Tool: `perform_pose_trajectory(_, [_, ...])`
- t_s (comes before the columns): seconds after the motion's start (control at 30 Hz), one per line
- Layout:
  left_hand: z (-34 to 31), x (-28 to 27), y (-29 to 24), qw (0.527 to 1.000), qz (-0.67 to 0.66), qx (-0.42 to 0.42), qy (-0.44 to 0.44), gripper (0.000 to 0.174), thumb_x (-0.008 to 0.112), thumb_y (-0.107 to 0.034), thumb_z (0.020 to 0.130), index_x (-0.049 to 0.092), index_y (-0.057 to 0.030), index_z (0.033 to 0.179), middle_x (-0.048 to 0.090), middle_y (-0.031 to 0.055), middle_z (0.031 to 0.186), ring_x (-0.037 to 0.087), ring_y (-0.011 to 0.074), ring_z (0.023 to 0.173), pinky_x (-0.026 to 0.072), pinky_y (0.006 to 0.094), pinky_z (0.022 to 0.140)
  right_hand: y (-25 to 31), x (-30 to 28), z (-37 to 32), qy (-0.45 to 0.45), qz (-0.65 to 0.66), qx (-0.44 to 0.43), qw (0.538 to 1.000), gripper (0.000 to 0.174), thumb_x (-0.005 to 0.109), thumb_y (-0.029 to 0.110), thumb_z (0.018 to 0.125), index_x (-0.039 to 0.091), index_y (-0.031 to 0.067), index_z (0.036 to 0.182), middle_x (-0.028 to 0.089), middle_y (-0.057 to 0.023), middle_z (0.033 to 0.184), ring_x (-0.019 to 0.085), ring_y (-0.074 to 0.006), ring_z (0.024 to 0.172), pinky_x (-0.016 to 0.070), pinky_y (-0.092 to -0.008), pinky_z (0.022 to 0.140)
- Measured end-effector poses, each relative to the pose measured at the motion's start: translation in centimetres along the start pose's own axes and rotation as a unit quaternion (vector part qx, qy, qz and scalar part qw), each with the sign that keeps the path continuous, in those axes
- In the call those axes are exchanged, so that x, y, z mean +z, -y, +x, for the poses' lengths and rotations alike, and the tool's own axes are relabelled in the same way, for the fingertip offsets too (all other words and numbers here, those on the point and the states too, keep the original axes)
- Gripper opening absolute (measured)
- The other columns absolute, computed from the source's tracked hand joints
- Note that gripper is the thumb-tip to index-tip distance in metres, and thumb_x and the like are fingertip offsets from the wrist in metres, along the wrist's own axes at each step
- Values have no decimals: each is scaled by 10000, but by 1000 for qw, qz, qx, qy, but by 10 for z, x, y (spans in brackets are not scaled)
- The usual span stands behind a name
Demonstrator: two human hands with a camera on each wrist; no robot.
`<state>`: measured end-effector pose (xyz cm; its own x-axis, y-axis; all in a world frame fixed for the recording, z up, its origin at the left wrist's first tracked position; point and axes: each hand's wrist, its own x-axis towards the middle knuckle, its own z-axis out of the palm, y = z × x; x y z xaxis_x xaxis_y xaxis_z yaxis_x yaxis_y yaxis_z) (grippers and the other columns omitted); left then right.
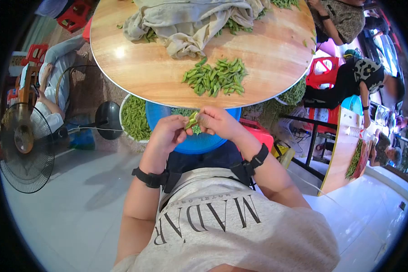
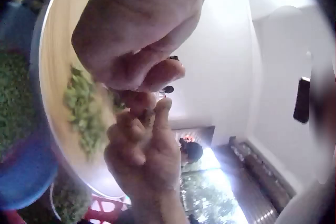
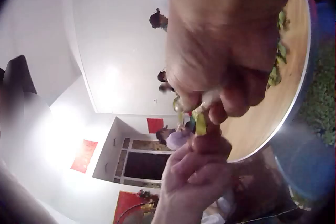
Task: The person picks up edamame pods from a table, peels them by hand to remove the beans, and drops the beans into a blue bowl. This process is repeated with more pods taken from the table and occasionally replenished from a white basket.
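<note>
Both hands meet over a blue basin (image 1: 199, 146), just in front of the round table's edge. Between them is a green soybean pod (image 1: 192, 120), bright green in the right wrist view (image 3: 200, 123). My left hand (image 1: 168, 130) pinches one end with thumb and fingers. The other end is gripped by my right hand (image 1: 220, 123), its fingertips close against the left ones. In the left wrist view the fingers mostly hide the pod. A pile of green pods (image 1: 215, 77) lies on the wooden table (image 1: 136, 68) just beyond the hands. Small green beans (image 1: 183, 111) show in the basin.
A cream cloth (image 1: 181, 25) covers part of the table's far side, with pods around it. Left of the blue basin stands a white-rimmed tub of pods (image 1: 137, 119). A standing fan (image 1: 25, 140) is at the left. Red stools (image 1: 322, 72) and other people are around.
</note>
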<state>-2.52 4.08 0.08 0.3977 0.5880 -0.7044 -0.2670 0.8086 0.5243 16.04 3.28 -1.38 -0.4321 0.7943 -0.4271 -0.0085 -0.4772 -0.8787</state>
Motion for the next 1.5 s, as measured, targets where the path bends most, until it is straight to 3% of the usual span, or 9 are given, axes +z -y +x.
perform_pose_trajectory(0.07, [-1, 3, 10, 997, 69, 13, -40, 126, 512, -104, 823, 546, -2, 757, 574, 78, 611, 422, 72, 379, 309, 186, 351, -7, -11, 1, 22, 31, 66, 997, 227, 559, 257, 823, 547, 34, 786, 519, -20, 605, 473, -78, 539, 379, -223, 481])
perform_pose_trajectory(0.17, [0, 5, 18, 987, 140, 33, -77, 136, 513, -112, 831, 565, -15, 751, 571, 64, 614, 442, 71, 401, 312, 192, 360, -16, -15, 8, -80, -111, -23, 990, 265, 644, 289, 743, 579, 34, 772, 545, -37, 622, 502, -104, 554, 400, -246, 505])
perform_pose_trajectory(0.27, [1, 7, 25, 979, 180, 45, -81, 139, 500, -110, 843, 569, -22, 761, 561, 48, 606, 434, 65, 401, 306, 187, 364, -20, -8, 13, -20, -171, -93, 981, 291, 691, 300, 679, 598, 41, 773, 571, -53, 653, 518, -127, 571, 416, -270, 533])
perform_pose_trajectory(0.47, [8, 1, 39, 962, 257, 29, -83, 132, 472, -96, 859, 565, -22, 802, 551, 24, 616, 429, 59, 414, 309, 185, 385, -50, -20, 23, 81, -135, -41, 987, 174, 627, 144, 650, 603, 41, 788, 575, -43, 648, 525, -115, 605, 422, -254, 558])
perform_pose_trajectory(0.77, [21, 6, 43, 945, 300, 3, -130, 100, 525, -87, 825, 566, 0, 799, 564, 36, 627, 490, 83, 439, 333, 191, 397, -80, -10, 32, -107, -274, -46, 955, 198, 575, 109, 628, 627, 40, 807, 603, -113, 643, 600, -209, 636, 460, -309, 588])
perform_pose_trajectory(0.87, [24, -4, 47, 946, 278, -6, -165, 103, 537, -89, 818, 565, 4, 783, 571, 47, 630, 492, 89, 432, 328, 189, 385, -82, -16, 31, -36, -194, 53, 979, 205, 581, 105, 640, 631, 56, 832, 605, -128, 704, 604, -253, 700, 461, -329, 620])
perform_pose_trajectory(0.97, [29, -10, 48, 945, 265, 7, -190, 96, 535, -80, 816, 563, 4, 780, 577, 56, 635, 489, 91, 427, 327, 191, 380, -92, -18, 27, -126, -344, -116, 923, 185, 603, 112, 664, 619, 43, 835, 596, -132, 762, 590, -259, 740, 453, -325, 648])
perform_pose_trajectory(1.33, [36, -14, 52, 987, 63, -59, -137, 118, 492, -74, 840, 562, 20, 828, 608, 95, 691, 506, 98, 452, 367, 199, 400, -68, -14, 33, -39, -155, -106, 981, 160, 615, 138, 661, 582, 23, 766, 573, -158, 731, 562, -298, 693, 440, -357, 619])
perform_pose_trajectory(1.5, [28, -29, 54, 928, 278, 3, -248, 141, 517, -82, 819, 579, 27, 884, 605, 85, 699, 527, 101, 463, 391, 203, 406, -74, -21, 45, 8, -343, -163, 925, 119, 551, 119, 675, 568, 11, 723, 558, -200, 724, 554, -345, 727, 438, -416, 628])
